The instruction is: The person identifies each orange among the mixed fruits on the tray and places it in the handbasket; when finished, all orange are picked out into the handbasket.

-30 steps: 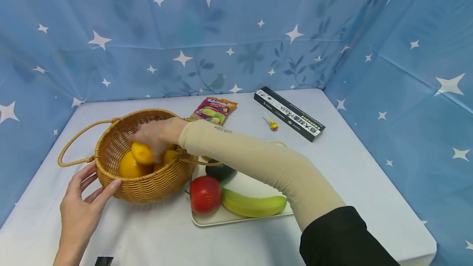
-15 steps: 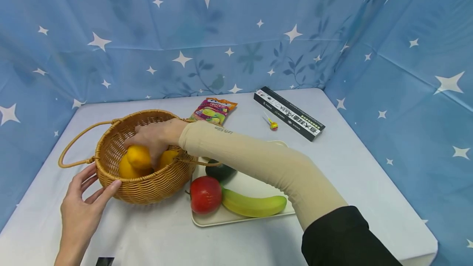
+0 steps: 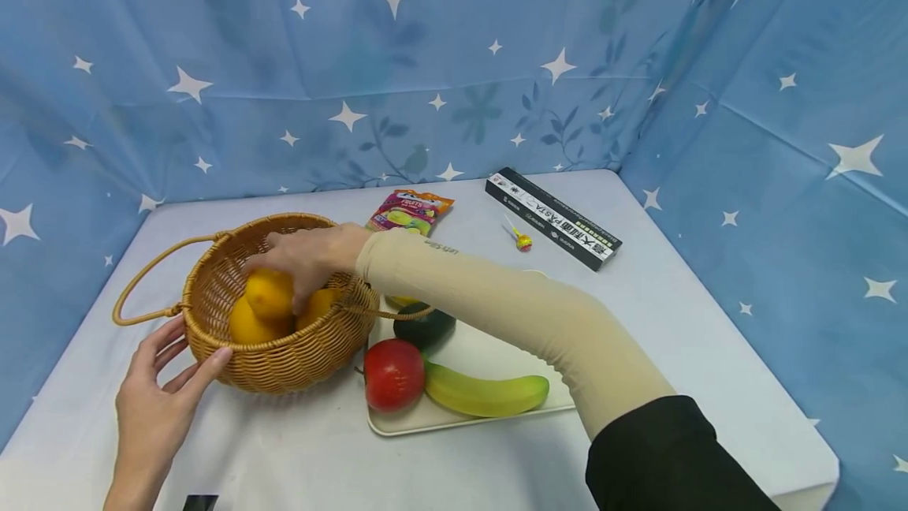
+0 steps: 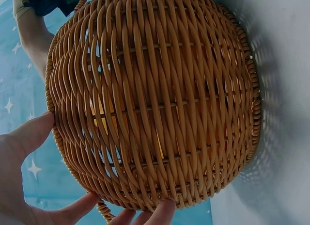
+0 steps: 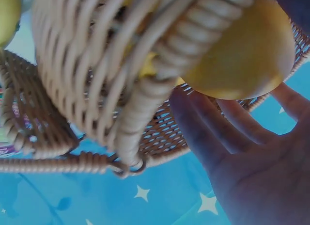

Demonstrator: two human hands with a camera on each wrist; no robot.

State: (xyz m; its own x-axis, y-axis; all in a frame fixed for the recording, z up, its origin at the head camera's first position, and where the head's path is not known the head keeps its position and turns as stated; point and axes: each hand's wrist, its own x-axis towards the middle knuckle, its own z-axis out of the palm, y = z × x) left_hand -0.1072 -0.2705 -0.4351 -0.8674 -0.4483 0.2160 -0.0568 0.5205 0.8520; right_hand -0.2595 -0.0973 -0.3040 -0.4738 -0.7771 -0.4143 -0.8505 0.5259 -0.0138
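A wicker basket [image 3: 284, 369] with two handles stands at the table's left and holds several yellow fruits. My left hand [image 3: 156, 400] grips its outside at the near left, thumb near the rim and fingers spread on the woven side [image 4: 145, 108]. Inside the basket, my right hand [image 3: 301, 255] holds a lemon [image 3: 269, 294] on top of another yellow fruit [image 3: 250, 326]. The right wrist view has the lemon [image 5: 247, 55] large beyond the rim, with fingers beneath and around it. A further yellow fruit [image 3: 319, 304] lies beside the right hand, partly hidden by it.
Right of the basket, a cream tray [image 3: 496, 361] bears a red apple [image 3: 394, 374], a banana [image 3: 489, 393] and a dark green avocado [image 3: 424, 328]. The right forearm crosses above it. Behind lie a candy bag [image 3: 407, 210], lollipop [image 3: 523, 243] and pasta box [image 3: 553, 218].
The right hand and lemon dipped slightly down and left in the basket, then came back up a little to the right. The left hand and basket have stayed in place.
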